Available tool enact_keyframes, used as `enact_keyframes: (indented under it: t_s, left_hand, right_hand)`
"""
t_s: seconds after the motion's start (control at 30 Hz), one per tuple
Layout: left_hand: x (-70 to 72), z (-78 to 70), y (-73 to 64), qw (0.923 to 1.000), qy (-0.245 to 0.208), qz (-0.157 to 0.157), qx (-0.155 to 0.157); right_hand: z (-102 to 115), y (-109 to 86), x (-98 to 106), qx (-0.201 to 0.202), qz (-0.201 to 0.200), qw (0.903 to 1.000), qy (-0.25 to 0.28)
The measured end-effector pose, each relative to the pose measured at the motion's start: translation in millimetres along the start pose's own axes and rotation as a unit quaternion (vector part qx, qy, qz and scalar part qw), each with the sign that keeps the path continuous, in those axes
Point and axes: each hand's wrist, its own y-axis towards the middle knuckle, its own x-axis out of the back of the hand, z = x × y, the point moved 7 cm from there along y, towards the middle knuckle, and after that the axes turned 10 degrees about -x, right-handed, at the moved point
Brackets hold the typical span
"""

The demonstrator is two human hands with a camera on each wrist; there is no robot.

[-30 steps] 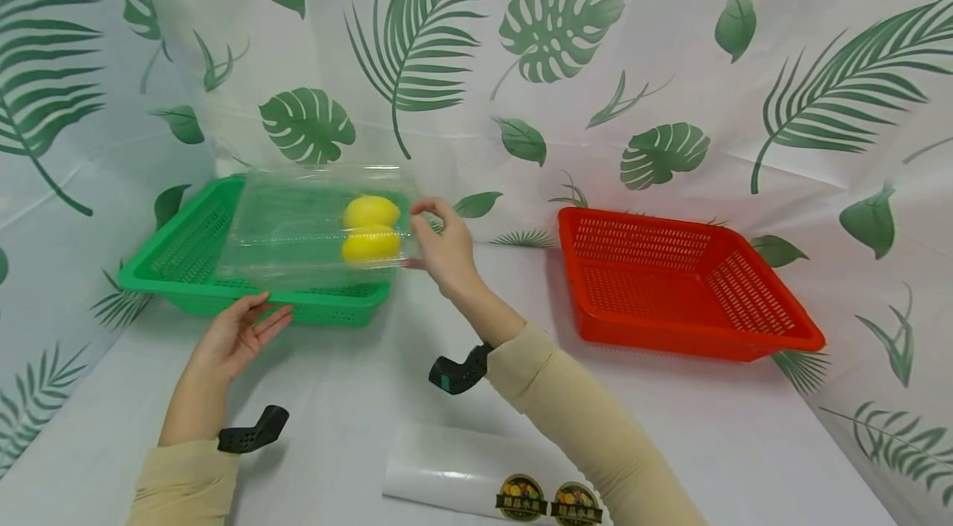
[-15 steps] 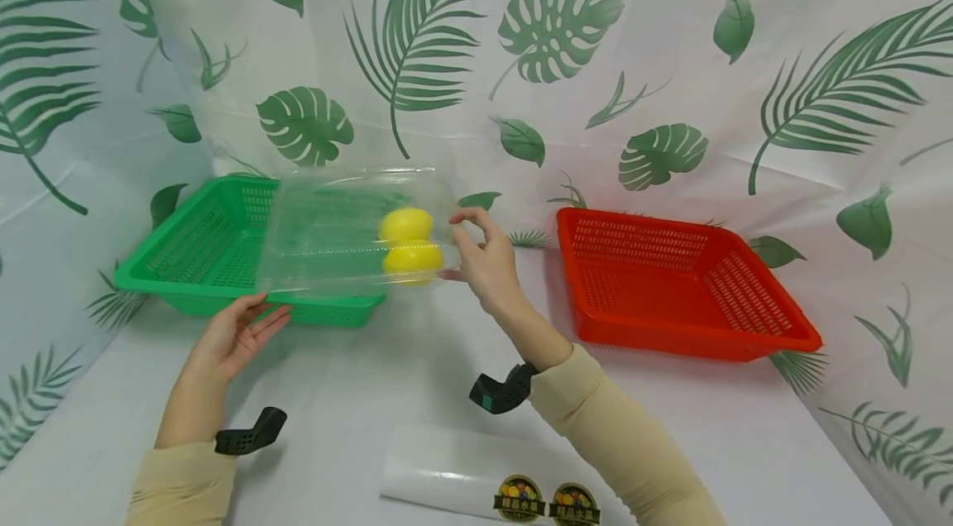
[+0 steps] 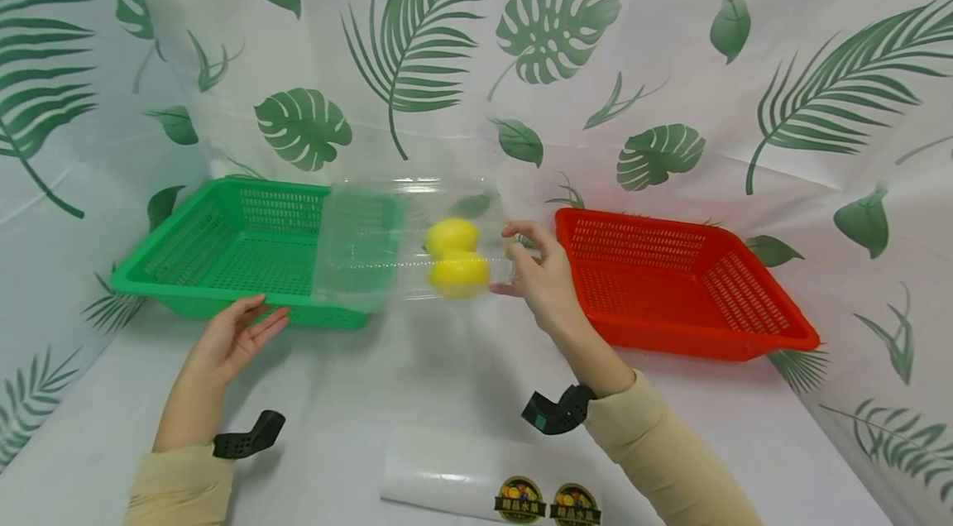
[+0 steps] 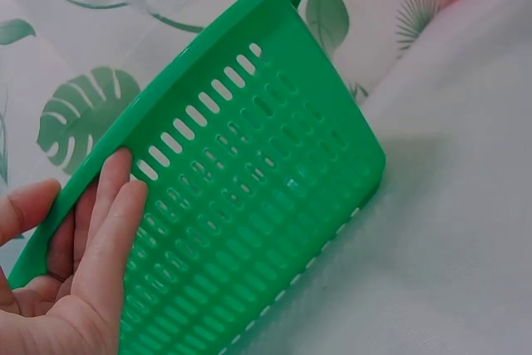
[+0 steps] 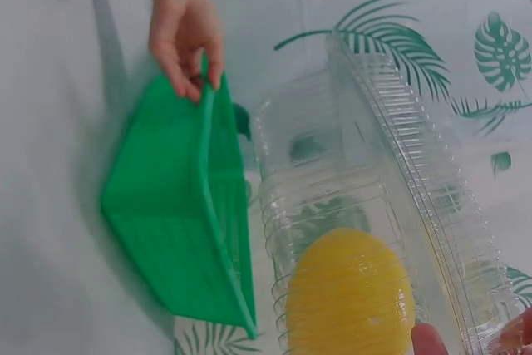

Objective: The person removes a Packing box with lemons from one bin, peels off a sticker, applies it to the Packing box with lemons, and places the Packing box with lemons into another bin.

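Observation:
My right hand (image 3: 547,274) grips the right end of a clear plastic clamshell box (image 3: 365,249). Two lemons, one (image 3: 452,237) behind the other (image 3: 459,275), lie inside towards that end. The box is held up between the two baskets, its left part overlapping the green basket (image 3: 189,304) in the head view. At that basket's front rim, my left hand (image 3: 234,344) pinches the edge, thumb on the inner side and fingers against the slotted outer wall (image 4: 249,164). In the right wrist view one lemon (image 5: 349,297) shows through the ridged plastic, and only fingertips of the right hand appear.
A red basket (image 3: 692,336) stands on the right of the white table (image 3: 447,377). Near the front edge lies a glossy white sheet (image 3: 439,468) with round fruit stickers (image 3: 520,499). Leaf-print cloth (image 3: 447,30) hangs behind and at the sides.
My right hand has carried the box with the lemons rightwards, from over the green basket to mostly beside it. The left hand has stayed at the green basket's rim.

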Motion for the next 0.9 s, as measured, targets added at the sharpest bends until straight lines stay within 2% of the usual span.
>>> enact_keyframes:
  t_s: [0.23, 0.5, 0.7, 0.9]
  left_hand:
    - [0.3, 0.1, -1.5, 0.9999, -0.008, 0.008, 0.001]
    - [-0.6, 2.3, -0.9, 0.9999, 0.007, 0.009, 0.001]
    - [0.4, 0.9, -0.3, 0.9999, -0.006, 0.015, -0.001]
    - [-0.5, 0.1, -1.0, 0.9998, -0.007, 0.017, -0.001]
  right_hand:
    - [-5, -11.2, 21, 0.003, -0.001, 0.9998, -0.019]
    - [-12, -19.8, 40, -0.012, -0.028, 0.9979, -0.057]
    - [-16, -26.4, 51, -0.011, -0.035, 0.9975, -0.060]
    - [-21, -35.6, 61, -0.010, -0.045, 0.9951, -0.088]
